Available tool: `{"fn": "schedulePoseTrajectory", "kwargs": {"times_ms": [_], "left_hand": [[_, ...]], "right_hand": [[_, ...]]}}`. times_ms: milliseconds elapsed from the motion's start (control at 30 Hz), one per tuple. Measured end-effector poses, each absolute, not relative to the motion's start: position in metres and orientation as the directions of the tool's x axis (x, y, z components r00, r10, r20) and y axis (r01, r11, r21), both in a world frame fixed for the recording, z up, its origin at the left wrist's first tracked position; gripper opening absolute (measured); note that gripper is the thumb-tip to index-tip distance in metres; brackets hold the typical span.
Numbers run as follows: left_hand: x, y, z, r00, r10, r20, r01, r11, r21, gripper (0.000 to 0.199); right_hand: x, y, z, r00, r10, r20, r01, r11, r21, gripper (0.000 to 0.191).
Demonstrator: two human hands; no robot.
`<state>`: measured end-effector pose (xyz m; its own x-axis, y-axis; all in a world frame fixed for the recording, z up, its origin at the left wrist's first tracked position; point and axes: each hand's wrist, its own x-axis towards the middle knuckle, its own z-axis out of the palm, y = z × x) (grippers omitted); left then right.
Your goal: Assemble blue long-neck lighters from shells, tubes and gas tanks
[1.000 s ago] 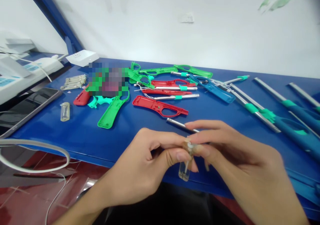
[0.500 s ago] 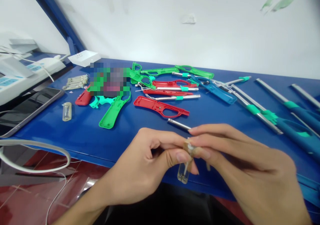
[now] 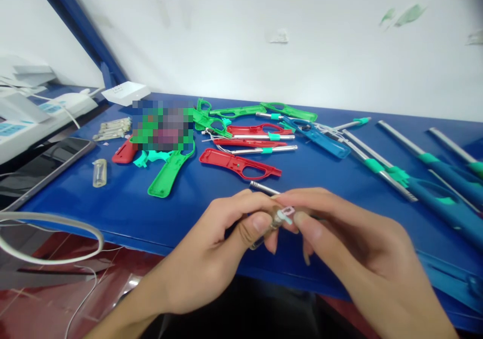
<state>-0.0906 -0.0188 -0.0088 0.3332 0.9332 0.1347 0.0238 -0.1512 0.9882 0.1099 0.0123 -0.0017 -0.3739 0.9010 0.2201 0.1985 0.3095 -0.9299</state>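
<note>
Pinched in my left hand is a small clear lighter fuel tank, mostly hidden behind the thumb and fingers. It lies tilted, its top end turned to the right. At that end sits a small whitish plastic piece with a loop shape. My right hand is closed around this piece, thumb tip at its right side and index finger behind it. Just beyond the fingers a metal lighter tube lies on the blue table. Another clear fuel tank lies at the left.
Red lighter shell halves and green ones lie mid-table. Metal tubes with teal parts and blue lighter bodies spread to the right. At the left are a phone, a power strip, a white box and several clear tanks.
The fuel tank has gone from hanging upright to tilted, its top turned right. The whitish piece shows more plainly between my hands. Both hands have shifted slightly left.
</note>
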Motion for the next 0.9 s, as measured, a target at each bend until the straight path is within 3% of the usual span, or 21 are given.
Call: {"fn": "schedulePoseTrajectory", "kwargs": {"times_ms": [500, 900], "left_hand": [[-0.0876, -0.0186, -0.0058, 0.25, 0.966, 0.07, 0.03, -0.08, 0.996, 0.02], [-0.0844, -0.0179, -0.0066, 0.195, 0.98, 0.027, 0.017, -0.031, 0.999, 0.009]], "right_hand": [[0.1114, 0.0116, -0.0096, -0.213, 0.918, 0.335, 0.256, 0.383, -0.888, 0.006], [0.1103, 0.0128, -0.0074, -0.165, 0.938, 0.304, 0.259, 0.338, -0.905, 0.006]]}}
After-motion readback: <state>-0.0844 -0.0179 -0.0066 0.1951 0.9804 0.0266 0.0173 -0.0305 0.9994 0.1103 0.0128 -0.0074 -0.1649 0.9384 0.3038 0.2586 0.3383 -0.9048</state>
